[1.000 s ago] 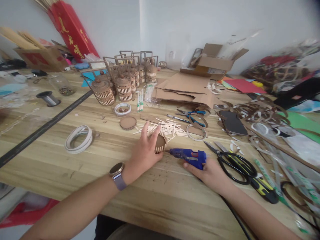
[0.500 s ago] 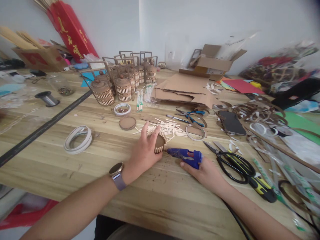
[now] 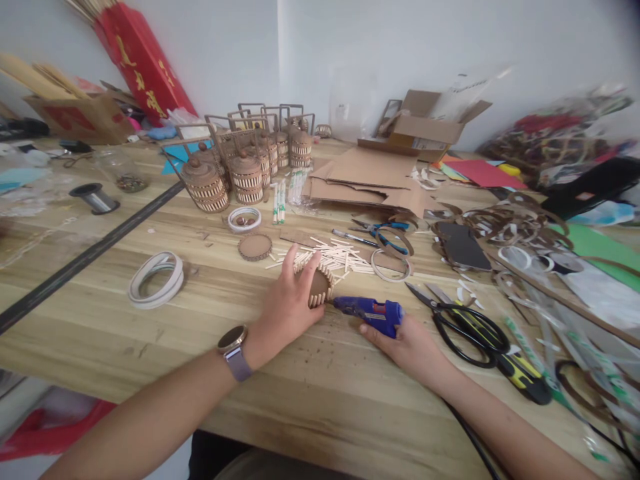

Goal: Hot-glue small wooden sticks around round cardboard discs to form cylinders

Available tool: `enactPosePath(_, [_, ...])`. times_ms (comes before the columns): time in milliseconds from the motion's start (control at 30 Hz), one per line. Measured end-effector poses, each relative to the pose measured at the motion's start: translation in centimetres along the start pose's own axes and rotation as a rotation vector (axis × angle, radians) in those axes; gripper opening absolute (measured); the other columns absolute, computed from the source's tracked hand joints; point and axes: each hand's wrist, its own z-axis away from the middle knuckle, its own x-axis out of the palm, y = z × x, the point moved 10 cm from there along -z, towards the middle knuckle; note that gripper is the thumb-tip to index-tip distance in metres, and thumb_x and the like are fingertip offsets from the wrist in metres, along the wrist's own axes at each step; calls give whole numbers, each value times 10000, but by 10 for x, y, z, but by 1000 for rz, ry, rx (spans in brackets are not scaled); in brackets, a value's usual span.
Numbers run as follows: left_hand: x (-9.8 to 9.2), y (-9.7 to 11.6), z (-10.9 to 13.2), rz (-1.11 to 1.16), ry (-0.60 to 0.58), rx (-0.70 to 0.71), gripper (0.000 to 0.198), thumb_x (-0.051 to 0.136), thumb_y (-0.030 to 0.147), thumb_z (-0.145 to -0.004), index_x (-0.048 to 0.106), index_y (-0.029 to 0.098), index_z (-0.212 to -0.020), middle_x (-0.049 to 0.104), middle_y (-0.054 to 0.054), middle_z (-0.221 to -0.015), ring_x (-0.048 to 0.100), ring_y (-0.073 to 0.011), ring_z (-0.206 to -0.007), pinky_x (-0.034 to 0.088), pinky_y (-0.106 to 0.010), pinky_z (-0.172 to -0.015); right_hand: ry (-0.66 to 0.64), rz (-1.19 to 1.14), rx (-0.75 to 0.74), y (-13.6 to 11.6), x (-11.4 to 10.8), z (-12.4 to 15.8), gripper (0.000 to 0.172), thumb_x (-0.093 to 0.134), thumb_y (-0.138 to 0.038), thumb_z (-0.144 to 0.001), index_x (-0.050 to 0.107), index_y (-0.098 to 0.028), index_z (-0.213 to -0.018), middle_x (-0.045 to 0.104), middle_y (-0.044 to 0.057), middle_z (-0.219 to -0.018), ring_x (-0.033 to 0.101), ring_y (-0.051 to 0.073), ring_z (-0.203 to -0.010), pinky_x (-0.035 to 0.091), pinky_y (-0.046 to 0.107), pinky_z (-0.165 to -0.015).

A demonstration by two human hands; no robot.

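Observation:
My left hand [image 3: 293, 293] grips a round cardboard base [image 3: 320, 288] edged with short upright wooden sticks; my palm and fingers cover its left side. In my right hand [image 3: 407, 340] is a blue hot glue gun [image 3: 373, 313], its nozzle at the base's lower right rim, by my left thumb. Whether the tip touches the rim I cannot tell. Just behind the base lies a loose pile of wooden sticks [image 3: 345, 255]. A second cardboard disc [image 3: 255, 247] with a ridged brown edge lies flat to the left of the pile.
Black-handled scissors [image 3: 470, 333] and a yellow-black utility knife [image 3: 525, 377] lie right of my right hand. Blue pliers [image 3: 383, 227] and a pen [image 3: 353, 237] lie beyond the sticks. Lidded stick baskets [image 3: 247, 177] stand behind. A white tape coil [image 3: 156, 280] sits left.
The glue gun has shifted very slightly to the left with my right hand. My left hand and the base look the same.

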Motion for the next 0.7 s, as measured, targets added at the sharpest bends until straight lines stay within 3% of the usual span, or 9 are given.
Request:
enactPosePath(367, [0,1,0,-5,6,9,973,768,156,-702,233,298,-1503,102,-172,-1595,563,-419,-1221,586,-504,-871,9,15,-44,-5,-1,0,279,550,-417,-844,706,-213,-954,785,89,-940,730,286,-921,589,423,-850])
enactPosePath(633, [0,1,0,-12,3,7,976,775,170,-709,226,298,-1506,102,-169,-1595,566,-414,-1216,580,-514,-888,40,7,-50,0,0,1,328,575,-430,-837,705,-199,-1029,775,108,-1053,720,297,-980,573,421,-872])
enactPosePath(700, [-1,1,0,-7,-3,7,966,774,177,-717,228,296,-1505,102,-171,-1594,566,-411,-1218,582,-514,-887,74,-4,-16,4,-6,2,346,603,-457,-816,690,-186,-1012,775,112,-1000,721,298,-917,577,420,-831])
